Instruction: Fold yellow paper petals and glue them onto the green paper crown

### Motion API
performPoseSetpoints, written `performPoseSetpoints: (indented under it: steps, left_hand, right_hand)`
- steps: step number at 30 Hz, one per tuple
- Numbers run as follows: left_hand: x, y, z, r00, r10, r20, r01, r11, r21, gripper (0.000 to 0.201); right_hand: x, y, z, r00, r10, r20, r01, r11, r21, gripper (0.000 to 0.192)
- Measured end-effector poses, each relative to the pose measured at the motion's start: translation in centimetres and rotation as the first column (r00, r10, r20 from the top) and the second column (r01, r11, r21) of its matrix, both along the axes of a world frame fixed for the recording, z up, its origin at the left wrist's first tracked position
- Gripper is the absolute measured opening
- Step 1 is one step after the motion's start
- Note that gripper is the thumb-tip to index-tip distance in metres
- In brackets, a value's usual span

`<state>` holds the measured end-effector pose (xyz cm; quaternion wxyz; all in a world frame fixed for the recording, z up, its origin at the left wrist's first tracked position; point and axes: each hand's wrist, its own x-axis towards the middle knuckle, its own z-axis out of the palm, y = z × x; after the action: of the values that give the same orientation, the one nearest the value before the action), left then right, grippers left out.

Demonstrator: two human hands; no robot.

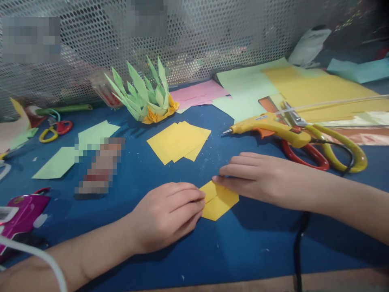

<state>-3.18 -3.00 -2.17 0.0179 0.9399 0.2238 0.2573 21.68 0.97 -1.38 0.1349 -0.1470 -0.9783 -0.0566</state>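
Note:
A small yellow sheet of paper (220, 205), partly folded with a crease across its middle, lies on the blue table top near the front. My left hand (172, 215) rests at its left corner, fingers together and gripping that edge. At the upper right edge, my right hand (258, 176) presses the paper with its fingertips, which are held close together. The fingers cover both of these corners. Just behind are several loose yellow paper squares (174, 142) in an overlapping pile. Further back stands a folded paper piece with green pointed leaves and orange bases (146, 97).
A yellow glue gun (270, 126) lies at right over large scissors (346, 150), its black cord (299, 247) running to the front edge. Green paper squares (57, 162), small scissors (56, 130) and a purple packet (24, 215) lie at left. A perforated metal panel (197, 36) closes the back.

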Motion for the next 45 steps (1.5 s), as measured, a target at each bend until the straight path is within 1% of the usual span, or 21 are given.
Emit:
performPoseSetpoints:
  steps: [5, 8, 11, 16, 18, 20, 23, 26, 27, 29, 31, 32, 33, 35, 36, 37, 38, 40, 42, 44, 45]
  left_hand:
    - [0.0, -0.1, 0.2, 1.0, -0.004, -0.001, 0.004, 1.0, -0.014, 0.008]
    - [-0.1, -0.2, 0.4, 1.0, -0.019, -0.008, 0.019, 0.999, -0.028, 0.011]
    - [-0.1, -0.2, 0.8, 0.999, -0.035, -0.041, 0.034, 0.999, -0.02, 0.016]
    - [-0.3, -0.2, 1.3, 0.99, -0.071, -0.121, 0.079, 0.995, 0.061, 0.02]
    - [-0.5, -0.4, 1.4, 0.981, -0.091, -0.174, 0.111, 0.988, 0.107, 0.022]
    - [-0.5, -0.8, 1.6, 0.972, -0.094, -0.217, 0.123, 0.985, 0.121, 0.024]
    - [0.0, -1.6, 2.5, 0.954, -0.062, -0.293, 0.083, 0.995, 0.057, 0.026]
    - [1.2, -2.5, 3.7, 0.911, -0.001, -0.412, -0.018, 0.999, -0.041, 0.034]
    - [1.8, -2.8, 4.0, 0.892, 0.033, -0.451, -0.061, 0.997, -0.049, 0.033]
    - [3.3, -3.5, 4.4, 0.848, 0.11, -0.519, -0.131, 0.991, -0.005, 0.027]
    - [5.0, -4.4, 4.5, 0.784, 0.173, -0.596, -0.179, 0.983, 0.048, 0.028]
    - [5.9, -4.8, 4.5, 0.74, 0.218, -0.637, -0.214, 0.973, 0.084, 0.03]
    - [6.9, -5.3, 4.5, 0.681, 0.258, -0.686, -0.257, 0.961, 0.106, 0.037]
    - [8.8, -6.0, 4.6, 0.525, 0.305, -0.794, -0.357, 0.926, 0.119, 0.054]
    - [9.7, -6.3, 4.8, 0.447, 0.337, -0.829, -0.427, 0.894, 0.133, 0.058]
    - [10.5, -6.4, 5.0, 0.398, 0.322, -0.859, -0.462, 0.879, 0.115, 0.066]
    - [11.3, -6.5, 5.2, 0.359, 0.324, -0.875, -0.513, 0.852, 0.106, 0.075]
    - [12.5, -6.5, 5.7, 0.343, 0.341, -0.875, -0.589, 0.804, 0.082, 0.091]
    - [13.6, -6.4, 6.1, 0.319, 0.378, -0.869, -0.66, 0.747, 0.083, 0.099]
    - [14.7, -6.3, 6.3, 0.272, 0.4, -0.875, -0.75, 0.658, 0.067, 0.108]
    - [15.1, -6.4, 6.3, 0.268, 0.426, -0.864, -0.777, 0.626, 0.068, 0.109]
  right_hand:
    - [0.0, 0.2, 0.1, 0.999, 0.032, -0.009, -0.032, 0.999, -0.036, 0.033]
    - [0.0, 0.4, 0.3, 0.998, 0.06, 0.019, -0.06, 0.997, -0.043, 0.035]
    - [0.2, 0.5, 0.4, 0.997, 0.052, 0.06, -0.05, 0.998, -0.042, 0.034]
    - [0.4, 0.2, 0.3, 0.997, 0.016, 0.081, -0.015, 1.0, -0.017, 0.033]
    - [0.3, 0.1, 0.2, 0.998, 0.003, 0.067, -0.002, 1.0, -0.01, 0.033]
    - [0.2, 0.0, 0.3, 0.999, -0.003, 0.048, 0.003, 1.0, -0.006, 0.033]
    - [0.1, 0.0, 0.5, 1.0, -0.011, 0.013, 0.012, 1.0, -0.017, 0.036]
    - [0.2, 0.1, 0.8, 1.0, -0.001, 0.003, 0.002, 0.997, -0.08, 0.035]
    - [0.3, 0.2, 0.8, 1.0, 0.009, -0.002, -0.009, 0.993, -0.118, 0.033]
    - [0.4, 0.4, 1.0, 0.999, 0.023, -0.032, -0.029, 0.979, -0.201, 0.031]
    - [0.6, 0.5, 1.2, 0.998, 0.029, -0.059, -0.044, 0.96, -0.276, 0.031]
    - [0.6, 0.5, 1.3, 0.997, 0.029, -0.071, -0.049, 0.95, -0.307, 0.03]
    - [0.6, 0.5, 1.4, 0.996, 0.027, -0.086, -0.055, 0.939, -0.339, 0.03]
    - [0.4, 0.4, 1.5, 0.99, -0.003, -0.138, -0.055, 0.905, -0.421, 0.028]
    - [0.3, 0.3, 1.5, 0.986, -0.031, -0.166, -0.05, 0.886, -0.462, 0.027]
    - [0.1, 0.2, 1.4, 0.98, -0.063, -0.191, -0.041, 0.868, -0.496, 0.026]
    - [0.0, 0.1, 1.3, 0.973, -0.096, -0.21, -0.028, 0.854, -0.52, 0.026]
    - [-0.3, -0.1, 1.1, 0.961, -0.149, -0.234, -0.001, 0.842, -0.54, 0.024]
    - [-0.5, -0.4, 0.8, 0.949, -0.19, -0.253, 0.022, 0.836, -0.548, 0.023]
    - [-0.7, -0.7, 0.6, 0.937, -0.226, -0.266, 0.041, 0.828, -0.56, 0.02]
    - [-0.8, -0.9, 0.6, 0.933, -0.239, -0.27, 0.048, 0.824, -0.565, 0.019]
